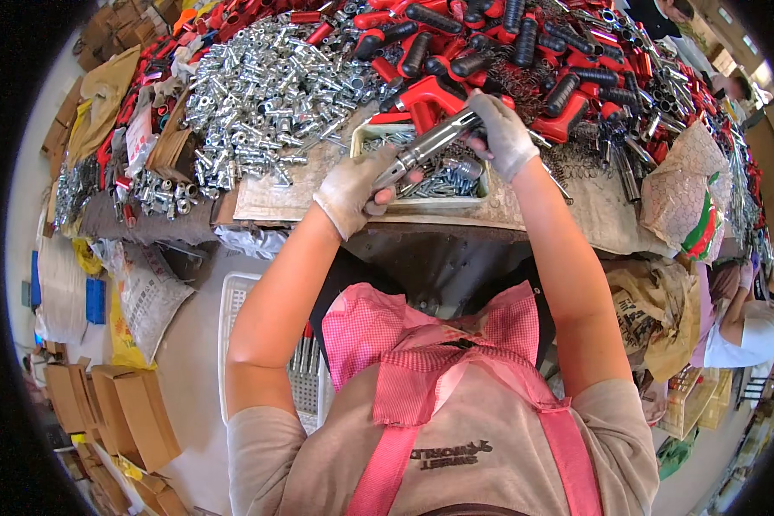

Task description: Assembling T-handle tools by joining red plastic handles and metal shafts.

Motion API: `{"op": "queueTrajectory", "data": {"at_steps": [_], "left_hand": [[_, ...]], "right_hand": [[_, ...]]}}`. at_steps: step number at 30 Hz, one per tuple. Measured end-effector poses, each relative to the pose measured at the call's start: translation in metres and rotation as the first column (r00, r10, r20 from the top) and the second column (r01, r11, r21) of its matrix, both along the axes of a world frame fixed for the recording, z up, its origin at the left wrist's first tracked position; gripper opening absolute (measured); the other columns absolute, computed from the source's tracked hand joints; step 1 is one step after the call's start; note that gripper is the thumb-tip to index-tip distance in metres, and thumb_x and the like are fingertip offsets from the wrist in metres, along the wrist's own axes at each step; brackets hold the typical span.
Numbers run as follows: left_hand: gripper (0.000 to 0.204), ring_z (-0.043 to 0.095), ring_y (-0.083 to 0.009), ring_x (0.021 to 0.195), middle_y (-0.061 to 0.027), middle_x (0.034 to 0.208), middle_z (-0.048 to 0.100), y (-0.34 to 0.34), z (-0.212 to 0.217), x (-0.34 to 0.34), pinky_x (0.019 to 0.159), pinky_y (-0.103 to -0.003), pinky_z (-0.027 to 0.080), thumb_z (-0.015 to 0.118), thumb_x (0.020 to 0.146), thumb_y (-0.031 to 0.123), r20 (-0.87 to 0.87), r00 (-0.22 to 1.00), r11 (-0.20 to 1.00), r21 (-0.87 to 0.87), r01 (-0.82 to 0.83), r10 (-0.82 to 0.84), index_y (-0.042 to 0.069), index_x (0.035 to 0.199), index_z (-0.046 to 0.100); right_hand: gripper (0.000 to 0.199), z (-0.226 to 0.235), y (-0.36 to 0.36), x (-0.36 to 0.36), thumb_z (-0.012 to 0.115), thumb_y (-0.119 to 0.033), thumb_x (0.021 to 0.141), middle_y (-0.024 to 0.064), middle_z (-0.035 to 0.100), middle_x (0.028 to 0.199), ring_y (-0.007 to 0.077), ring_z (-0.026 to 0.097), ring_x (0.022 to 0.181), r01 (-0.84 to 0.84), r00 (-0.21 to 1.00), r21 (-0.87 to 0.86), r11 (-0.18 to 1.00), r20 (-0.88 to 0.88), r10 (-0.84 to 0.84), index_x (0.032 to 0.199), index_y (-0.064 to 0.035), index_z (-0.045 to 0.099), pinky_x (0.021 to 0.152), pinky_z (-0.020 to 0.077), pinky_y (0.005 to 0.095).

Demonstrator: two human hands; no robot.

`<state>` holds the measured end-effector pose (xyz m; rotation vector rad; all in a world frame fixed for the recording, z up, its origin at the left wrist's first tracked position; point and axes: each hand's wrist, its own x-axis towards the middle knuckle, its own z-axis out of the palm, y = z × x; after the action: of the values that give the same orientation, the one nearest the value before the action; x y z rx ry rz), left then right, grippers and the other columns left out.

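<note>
A shiny metal tube [433, 146] slants across in front of me, its upper end to the right. My left hand [359, 187], in a white glove with bare fingertips, is closed round the tube's lower end. At the other end the fingers of my gloved right hand [501, 136] grip the tube. Just behind it lies a red pistol-shaped handle [434, 90]; I cannot tell whether the two are joined. Below the tube, a pale tray [443, 203] at the table's front holds small screws and silver cylindrical parts.
Silver metal fittings [258, 86] are heaped at the left of the table. Red-and-black handles [563, 95] and thin springs [576, 161] pile up at the right. A patterned bag [684, 185] rests by the right edge. Left of my lap stands a white crate [236, 297]; cardboard boxes [133, 408] lie farther left.
</note>
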<state>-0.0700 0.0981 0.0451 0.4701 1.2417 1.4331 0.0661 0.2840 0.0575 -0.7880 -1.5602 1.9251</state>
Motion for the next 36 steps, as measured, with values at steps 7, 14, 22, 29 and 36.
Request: {"op": "queueTrajectory", "data": {"at_steps": [7, 14, 22, 29, 36], "left_hand": [[0.03, 0.049, -0.0058, 0.058, -0.0094, 0.097, 0.064, -0.02, -0.006, 0.006, 0.041, -0.017, 0.035, 0.047, 0.096, 0.028, 0.195, 0.981, 0.998, 0.058, -0.037, 0.025, 0.003, 0.113, 0.049], [0.031, 0.053, -0.0082, 0.063, -0.0105, 0.101, 0.063, -0.041, -0.012, 0.028, 0.043, -0.018, 0.041, 0.045, 0.097, 0.024, 0.247, 0.968, 0.99, 0.121, -0.079, 0.047, 0.002, 0.119, 0.044], [0.022, 0.043, -0.008, 0.053, -0.0099, 0.092, 0.057, -0.029, -0.022, 0.052, 0.038, -0.019, 0.026, 0.04, 0.098, 0.024, 0.398, 0.917, 0.991, 0.135, -0.024, -0.032, 0.004, 0.108, 0.045], [0.02, 0.04, -0.0073, 0.048, -0.0098, 0.088, 0.054, -0.031, -0.024, 0.056, 0.034, -0.018, 0.023, 0.045, 0.098, 0.025, 0.566, 0.821, 0.995, 0.103, 0.016, -0.071, 0.008, 0.109, 0.044], [0.038, 0.038, -0.0042, 0.046, -0.0077, 0.085, 0.056, -0.043, -0.015, 0.064, 0.035, -0.017, 0.021, 0.046, 0.094, 0.023, 0.368, 0.912, 0.978, 0.169, 0.124, -0.179, 0.004, 0.127, 0.042]], "right_hand": [[0.03, -0.007, 0.032, 0.023, 0.05, -0.036, 0.095, 0.0099, 0.059, 0.071, 0.0109, 0.043, 0.046, 0.072, 0.997, 0.001, 0.997, -0.035, -0.072, 0.096, -0.0063, 0.052, 0.036, 0.029, 0.0225], [0.027, -0.042, 0.021, 0.096, 0.053, -0.028, 0.094, 0.0092, 0.061, 0.076, 0.0123, 0.05, 0.052, 0.297, 0.953, 0.112, 0.948, -0.101, -0.286, 0.106, -0.004, 0.05, 0.042, 0.0351, 0.0249], [0.035, -0.087, 0.014, 0.147, 0.067, -0.021, 0.083, 0.0164, 0.053, 0.11, 0.0266, 0.059, 0.095, 0.2, 0.743, 0.934, 0.297, 0.053, -0.667, 0.113, -0.0067, 0.056, 0.074, 0.0507, 0.0364], [0.037, -0.07, -0.009, 0.124, 0.064, -0.012, 0.083, 0.0153, 0.051, 0.114, 0.0302, 0.055, 0.102, 0.23, 0.746, 0.973, 0.019, -0.164, -0.646, 0.118, -0.0106, 0.054, 0.087, 0.0456, 0.0379], [0.028, -0.019, -0.079, 0.054, 0.056, -0.011, 0.09, 0.0062, 0.063, 0.09, 0.0072, 0.051, 0.063, -0.159, 0.987, 0.054, 0.986, -0.017, 0.16, 0.115, -0.0015, 0.051, 0.053, 0.0416, 0.0201]]}}
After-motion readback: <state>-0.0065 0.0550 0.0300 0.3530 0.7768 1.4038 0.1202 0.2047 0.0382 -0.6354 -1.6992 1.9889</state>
